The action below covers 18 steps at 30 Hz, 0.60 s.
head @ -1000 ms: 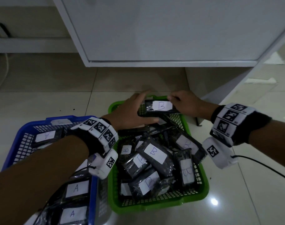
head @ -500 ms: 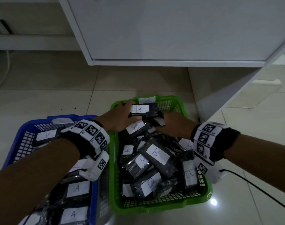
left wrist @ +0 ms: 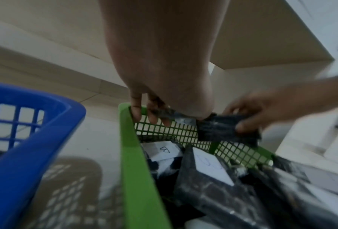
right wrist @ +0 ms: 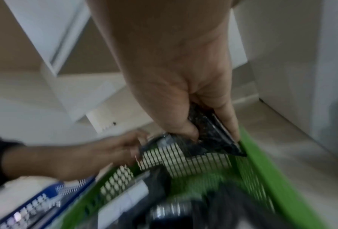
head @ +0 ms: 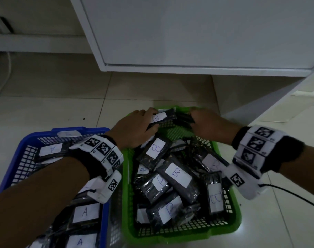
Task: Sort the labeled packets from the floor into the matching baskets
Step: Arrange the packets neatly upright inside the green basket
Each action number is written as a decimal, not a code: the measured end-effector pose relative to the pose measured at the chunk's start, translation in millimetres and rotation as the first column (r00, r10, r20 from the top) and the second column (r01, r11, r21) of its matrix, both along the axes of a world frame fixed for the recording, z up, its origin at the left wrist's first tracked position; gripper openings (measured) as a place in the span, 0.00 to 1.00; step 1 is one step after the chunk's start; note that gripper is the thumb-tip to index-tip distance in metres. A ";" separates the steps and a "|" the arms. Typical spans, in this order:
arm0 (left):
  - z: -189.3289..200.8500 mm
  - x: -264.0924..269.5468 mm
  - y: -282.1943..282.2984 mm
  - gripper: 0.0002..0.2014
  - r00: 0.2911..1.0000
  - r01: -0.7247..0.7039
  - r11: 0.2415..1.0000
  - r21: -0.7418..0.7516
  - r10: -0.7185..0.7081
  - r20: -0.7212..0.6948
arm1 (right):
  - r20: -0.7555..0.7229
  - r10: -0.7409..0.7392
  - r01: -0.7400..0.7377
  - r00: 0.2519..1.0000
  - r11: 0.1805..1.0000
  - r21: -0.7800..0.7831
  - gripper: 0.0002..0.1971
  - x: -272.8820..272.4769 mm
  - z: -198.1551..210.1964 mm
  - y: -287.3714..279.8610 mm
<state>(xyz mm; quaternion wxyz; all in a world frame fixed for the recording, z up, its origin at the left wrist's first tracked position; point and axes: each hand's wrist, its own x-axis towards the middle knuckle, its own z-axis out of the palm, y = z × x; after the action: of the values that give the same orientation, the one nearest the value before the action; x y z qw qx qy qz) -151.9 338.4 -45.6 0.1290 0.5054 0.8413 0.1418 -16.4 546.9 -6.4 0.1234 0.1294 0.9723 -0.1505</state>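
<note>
A green basket (head: 236, 221) holds several black packets with white B labels. A blue basket (head: 27, 140) on its left holds several A packets. Both hands are at the green basket's far wall. My left hand (head: 143, 120) grips a black packet labelled B (head: 161, 117) against the far rim, seen in the left wrist view as the packet (left wrist: 182, 120) under my fingers (left wrist: 151, 116). My right hand (head: 199, 119) pinches a second black packet (head: 184, 119), (right wrist: 209, 131) just inside the rim; its label is hidden. The two packets meet end to end.
A white cabinet (head: 188, 33) overhangs the tiled floor just beyond the baskets, and its side panel (head: 251, 97) stands close to the green basket's far right corner. A black cable (head: 286, 192) trails from my right wrist across the floor.
Both hands have dropped from above the green basket to its far wall, carrying the B packet down with them. The right hand now pinches a separate black packet beside it.
</note>
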 end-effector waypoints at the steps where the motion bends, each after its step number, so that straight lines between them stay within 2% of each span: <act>1: 1.7 1.4 1.0 0.25 0.998 0.029 1.000 0.001 -0.029 -0.051 | -0.026 -0.013 0.013 1.000 1.000 0.015 0.08 0.2 8.1 4.9; 6: 4.7 5.0 16.8 0.27 0.976 0.011 0.999 -0.053 -0.022 -0.218 | -0.080 0.004 0.016 0.997 0.971 0.238 0.09 11.2 30.1 22.4; 8: 1.4 7.2 26.8 0.29 0.947 0.067 0.990 -0.124 -0.102 -0.305 | -0.133 -0.003 0.041 0.991 0.957 0.286 0.12 18.6 32.3 25.6; 10: -4.4 10.7 36.5 0.34 0.908 0.140 0.967 -0.214 -0.211 -0.361 | -0.179 0.000 0.052 0.984 0.957 0.287 0.15 27.4 31.8 25.6; 12: -10.3 15.9 48.4 0.34 0.896 0.169 0.958 -0.230 -0.246 -0.369 | -0.203 0.021 0.033 0.979 0.965 0.259 0.17 36.0 28.2 21.5; 16: -17.7 32.3 76.0 0.28 0.881 0.120 0.966 -0.228 -0.209 -0.424 | -0.245 0.069 -0.022 0.967 0.982 0.189 0.19 47.8 13.0 13.1; 18: -21.7 32.3 83.1 0.25 0.892 0.074 0.970 -0.232 -0.169 -0.419 | -0.292 0.053 -0.014 0.955 0.991 0.135 0.17 49.4 5.9 16.2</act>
<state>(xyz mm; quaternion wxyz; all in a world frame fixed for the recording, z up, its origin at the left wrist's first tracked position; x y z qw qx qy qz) -119.6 421.5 -67.4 -0.0009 0.5596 0.8256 -0.0728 33.0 563.1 -0.5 -0.0291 0.0970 0.9897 -0.1014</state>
